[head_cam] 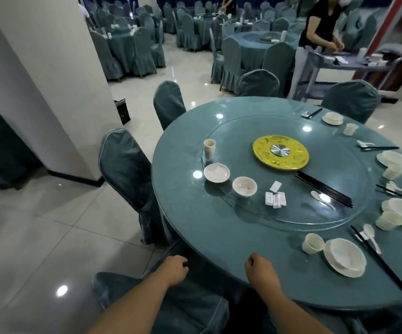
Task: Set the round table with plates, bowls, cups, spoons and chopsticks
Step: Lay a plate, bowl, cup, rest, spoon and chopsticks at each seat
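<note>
— What kind of room is shown?
— A banquet hall is seen, floored in glossy pale tiles on which ceiling lights are mirrored.
— And the furniture?
— Round tables and chairs are draped in teal cloth. A broad white pillar is set at left.

Soft, even light from overhead fills the hall, throwing bright round glare spots on the table and the floor. Wide-angle distortion bends the pillar left of the table. Far chairs behind the table look soft and blurred.
</note>
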`<state>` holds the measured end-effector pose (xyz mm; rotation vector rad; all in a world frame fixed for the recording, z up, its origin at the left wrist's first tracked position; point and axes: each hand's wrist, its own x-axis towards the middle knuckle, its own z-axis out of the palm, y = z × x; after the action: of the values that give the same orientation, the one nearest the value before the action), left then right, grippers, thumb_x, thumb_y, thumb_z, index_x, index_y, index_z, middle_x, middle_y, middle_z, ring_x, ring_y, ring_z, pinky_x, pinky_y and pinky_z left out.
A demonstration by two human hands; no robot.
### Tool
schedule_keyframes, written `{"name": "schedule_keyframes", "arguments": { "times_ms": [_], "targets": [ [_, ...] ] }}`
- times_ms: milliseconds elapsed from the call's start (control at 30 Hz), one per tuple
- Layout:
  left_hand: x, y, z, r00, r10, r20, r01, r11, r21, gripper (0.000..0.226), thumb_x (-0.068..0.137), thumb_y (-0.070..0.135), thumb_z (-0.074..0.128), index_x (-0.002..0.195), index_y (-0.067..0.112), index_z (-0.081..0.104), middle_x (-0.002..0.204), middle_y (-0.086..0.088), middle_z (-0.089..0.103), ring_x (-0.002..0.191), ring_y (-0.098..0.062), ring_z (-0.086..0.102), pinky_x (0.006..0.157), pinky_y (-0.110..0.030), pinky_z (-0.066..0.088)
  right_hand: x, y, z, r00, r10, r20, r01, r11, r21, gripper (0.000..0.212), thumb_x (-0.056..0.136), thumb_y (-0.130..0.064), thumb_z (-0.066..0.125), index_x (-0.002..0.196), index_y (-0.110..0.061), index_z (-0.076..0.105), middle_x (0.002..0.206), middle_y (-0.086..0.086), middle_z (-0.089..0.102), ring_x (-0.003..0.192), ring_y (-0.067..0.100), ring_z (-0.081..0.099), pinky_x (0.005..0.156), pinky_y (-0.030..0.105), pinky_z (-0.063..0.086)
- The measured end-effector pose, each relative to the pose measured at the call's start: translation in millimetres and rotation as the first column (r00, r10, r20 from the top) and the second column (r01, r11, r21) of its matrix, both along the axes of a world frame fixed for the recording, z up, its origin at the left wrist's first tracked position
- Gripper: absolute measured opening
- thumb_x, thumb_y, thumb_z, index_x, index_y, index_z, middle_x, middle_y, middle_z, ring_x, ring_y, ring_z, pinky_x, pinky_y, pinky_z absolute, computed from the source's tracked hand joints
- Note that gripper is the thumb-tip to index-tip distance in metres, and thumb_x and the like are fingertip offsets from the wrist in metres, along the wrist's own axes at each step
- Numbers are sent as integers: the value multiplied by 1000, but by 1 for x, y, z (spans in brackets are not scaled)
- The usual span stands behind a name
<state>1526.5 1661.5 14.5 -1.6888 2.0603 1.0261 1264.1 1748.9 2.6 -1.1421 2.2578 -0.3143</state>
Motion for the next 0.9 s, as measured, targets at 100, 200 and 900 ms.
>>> {"name": "schedule_keyframes", "arguments": {
  "times_ms": [100, 200, 900],
  "targets": [
    [28, -12, -23, 997, -65, -34, 66, 997, 32, 51, 100, 33, 47, 148, 17, 42, 152, -6, 42, 138, -21, 42, 115, -29, 33, 38, -1, -4, 998, -63, -30, 64, 997, 41, 20, 92, -23, 45, 74, -16, 46, 84, 6, 63, 72, 24, 52, 65, 31, 41],
    [50, -26, -33, 984, -165, -65, 169, 984, 64, 52, 100, 34, 46, 150, 18, 40, 153, -6, 40, 139, -21, 41, 113, -28, 33, 75, 8, -5, 985, -163, -59, 166, 985, 50, 24, 93, -23, 47, 70, -16, 45, 72, 0, 57, 65, 19, 52, 62, 32, 42],
    [118, -48, 25, 904, -423, -63, 416, 904, -100, 52, 101, 29, 47, 150, 14, 38, 153, -8, 41, 140, -25, 39, 114, -29, 32, 190, 30, 38, 963, -255, -88, 246, 964, -100, 20, 92, -24, 49, 74, -18, 54, 69, -4, 57, 60, 11, 53, 51, 26, 38]
  ]
}}
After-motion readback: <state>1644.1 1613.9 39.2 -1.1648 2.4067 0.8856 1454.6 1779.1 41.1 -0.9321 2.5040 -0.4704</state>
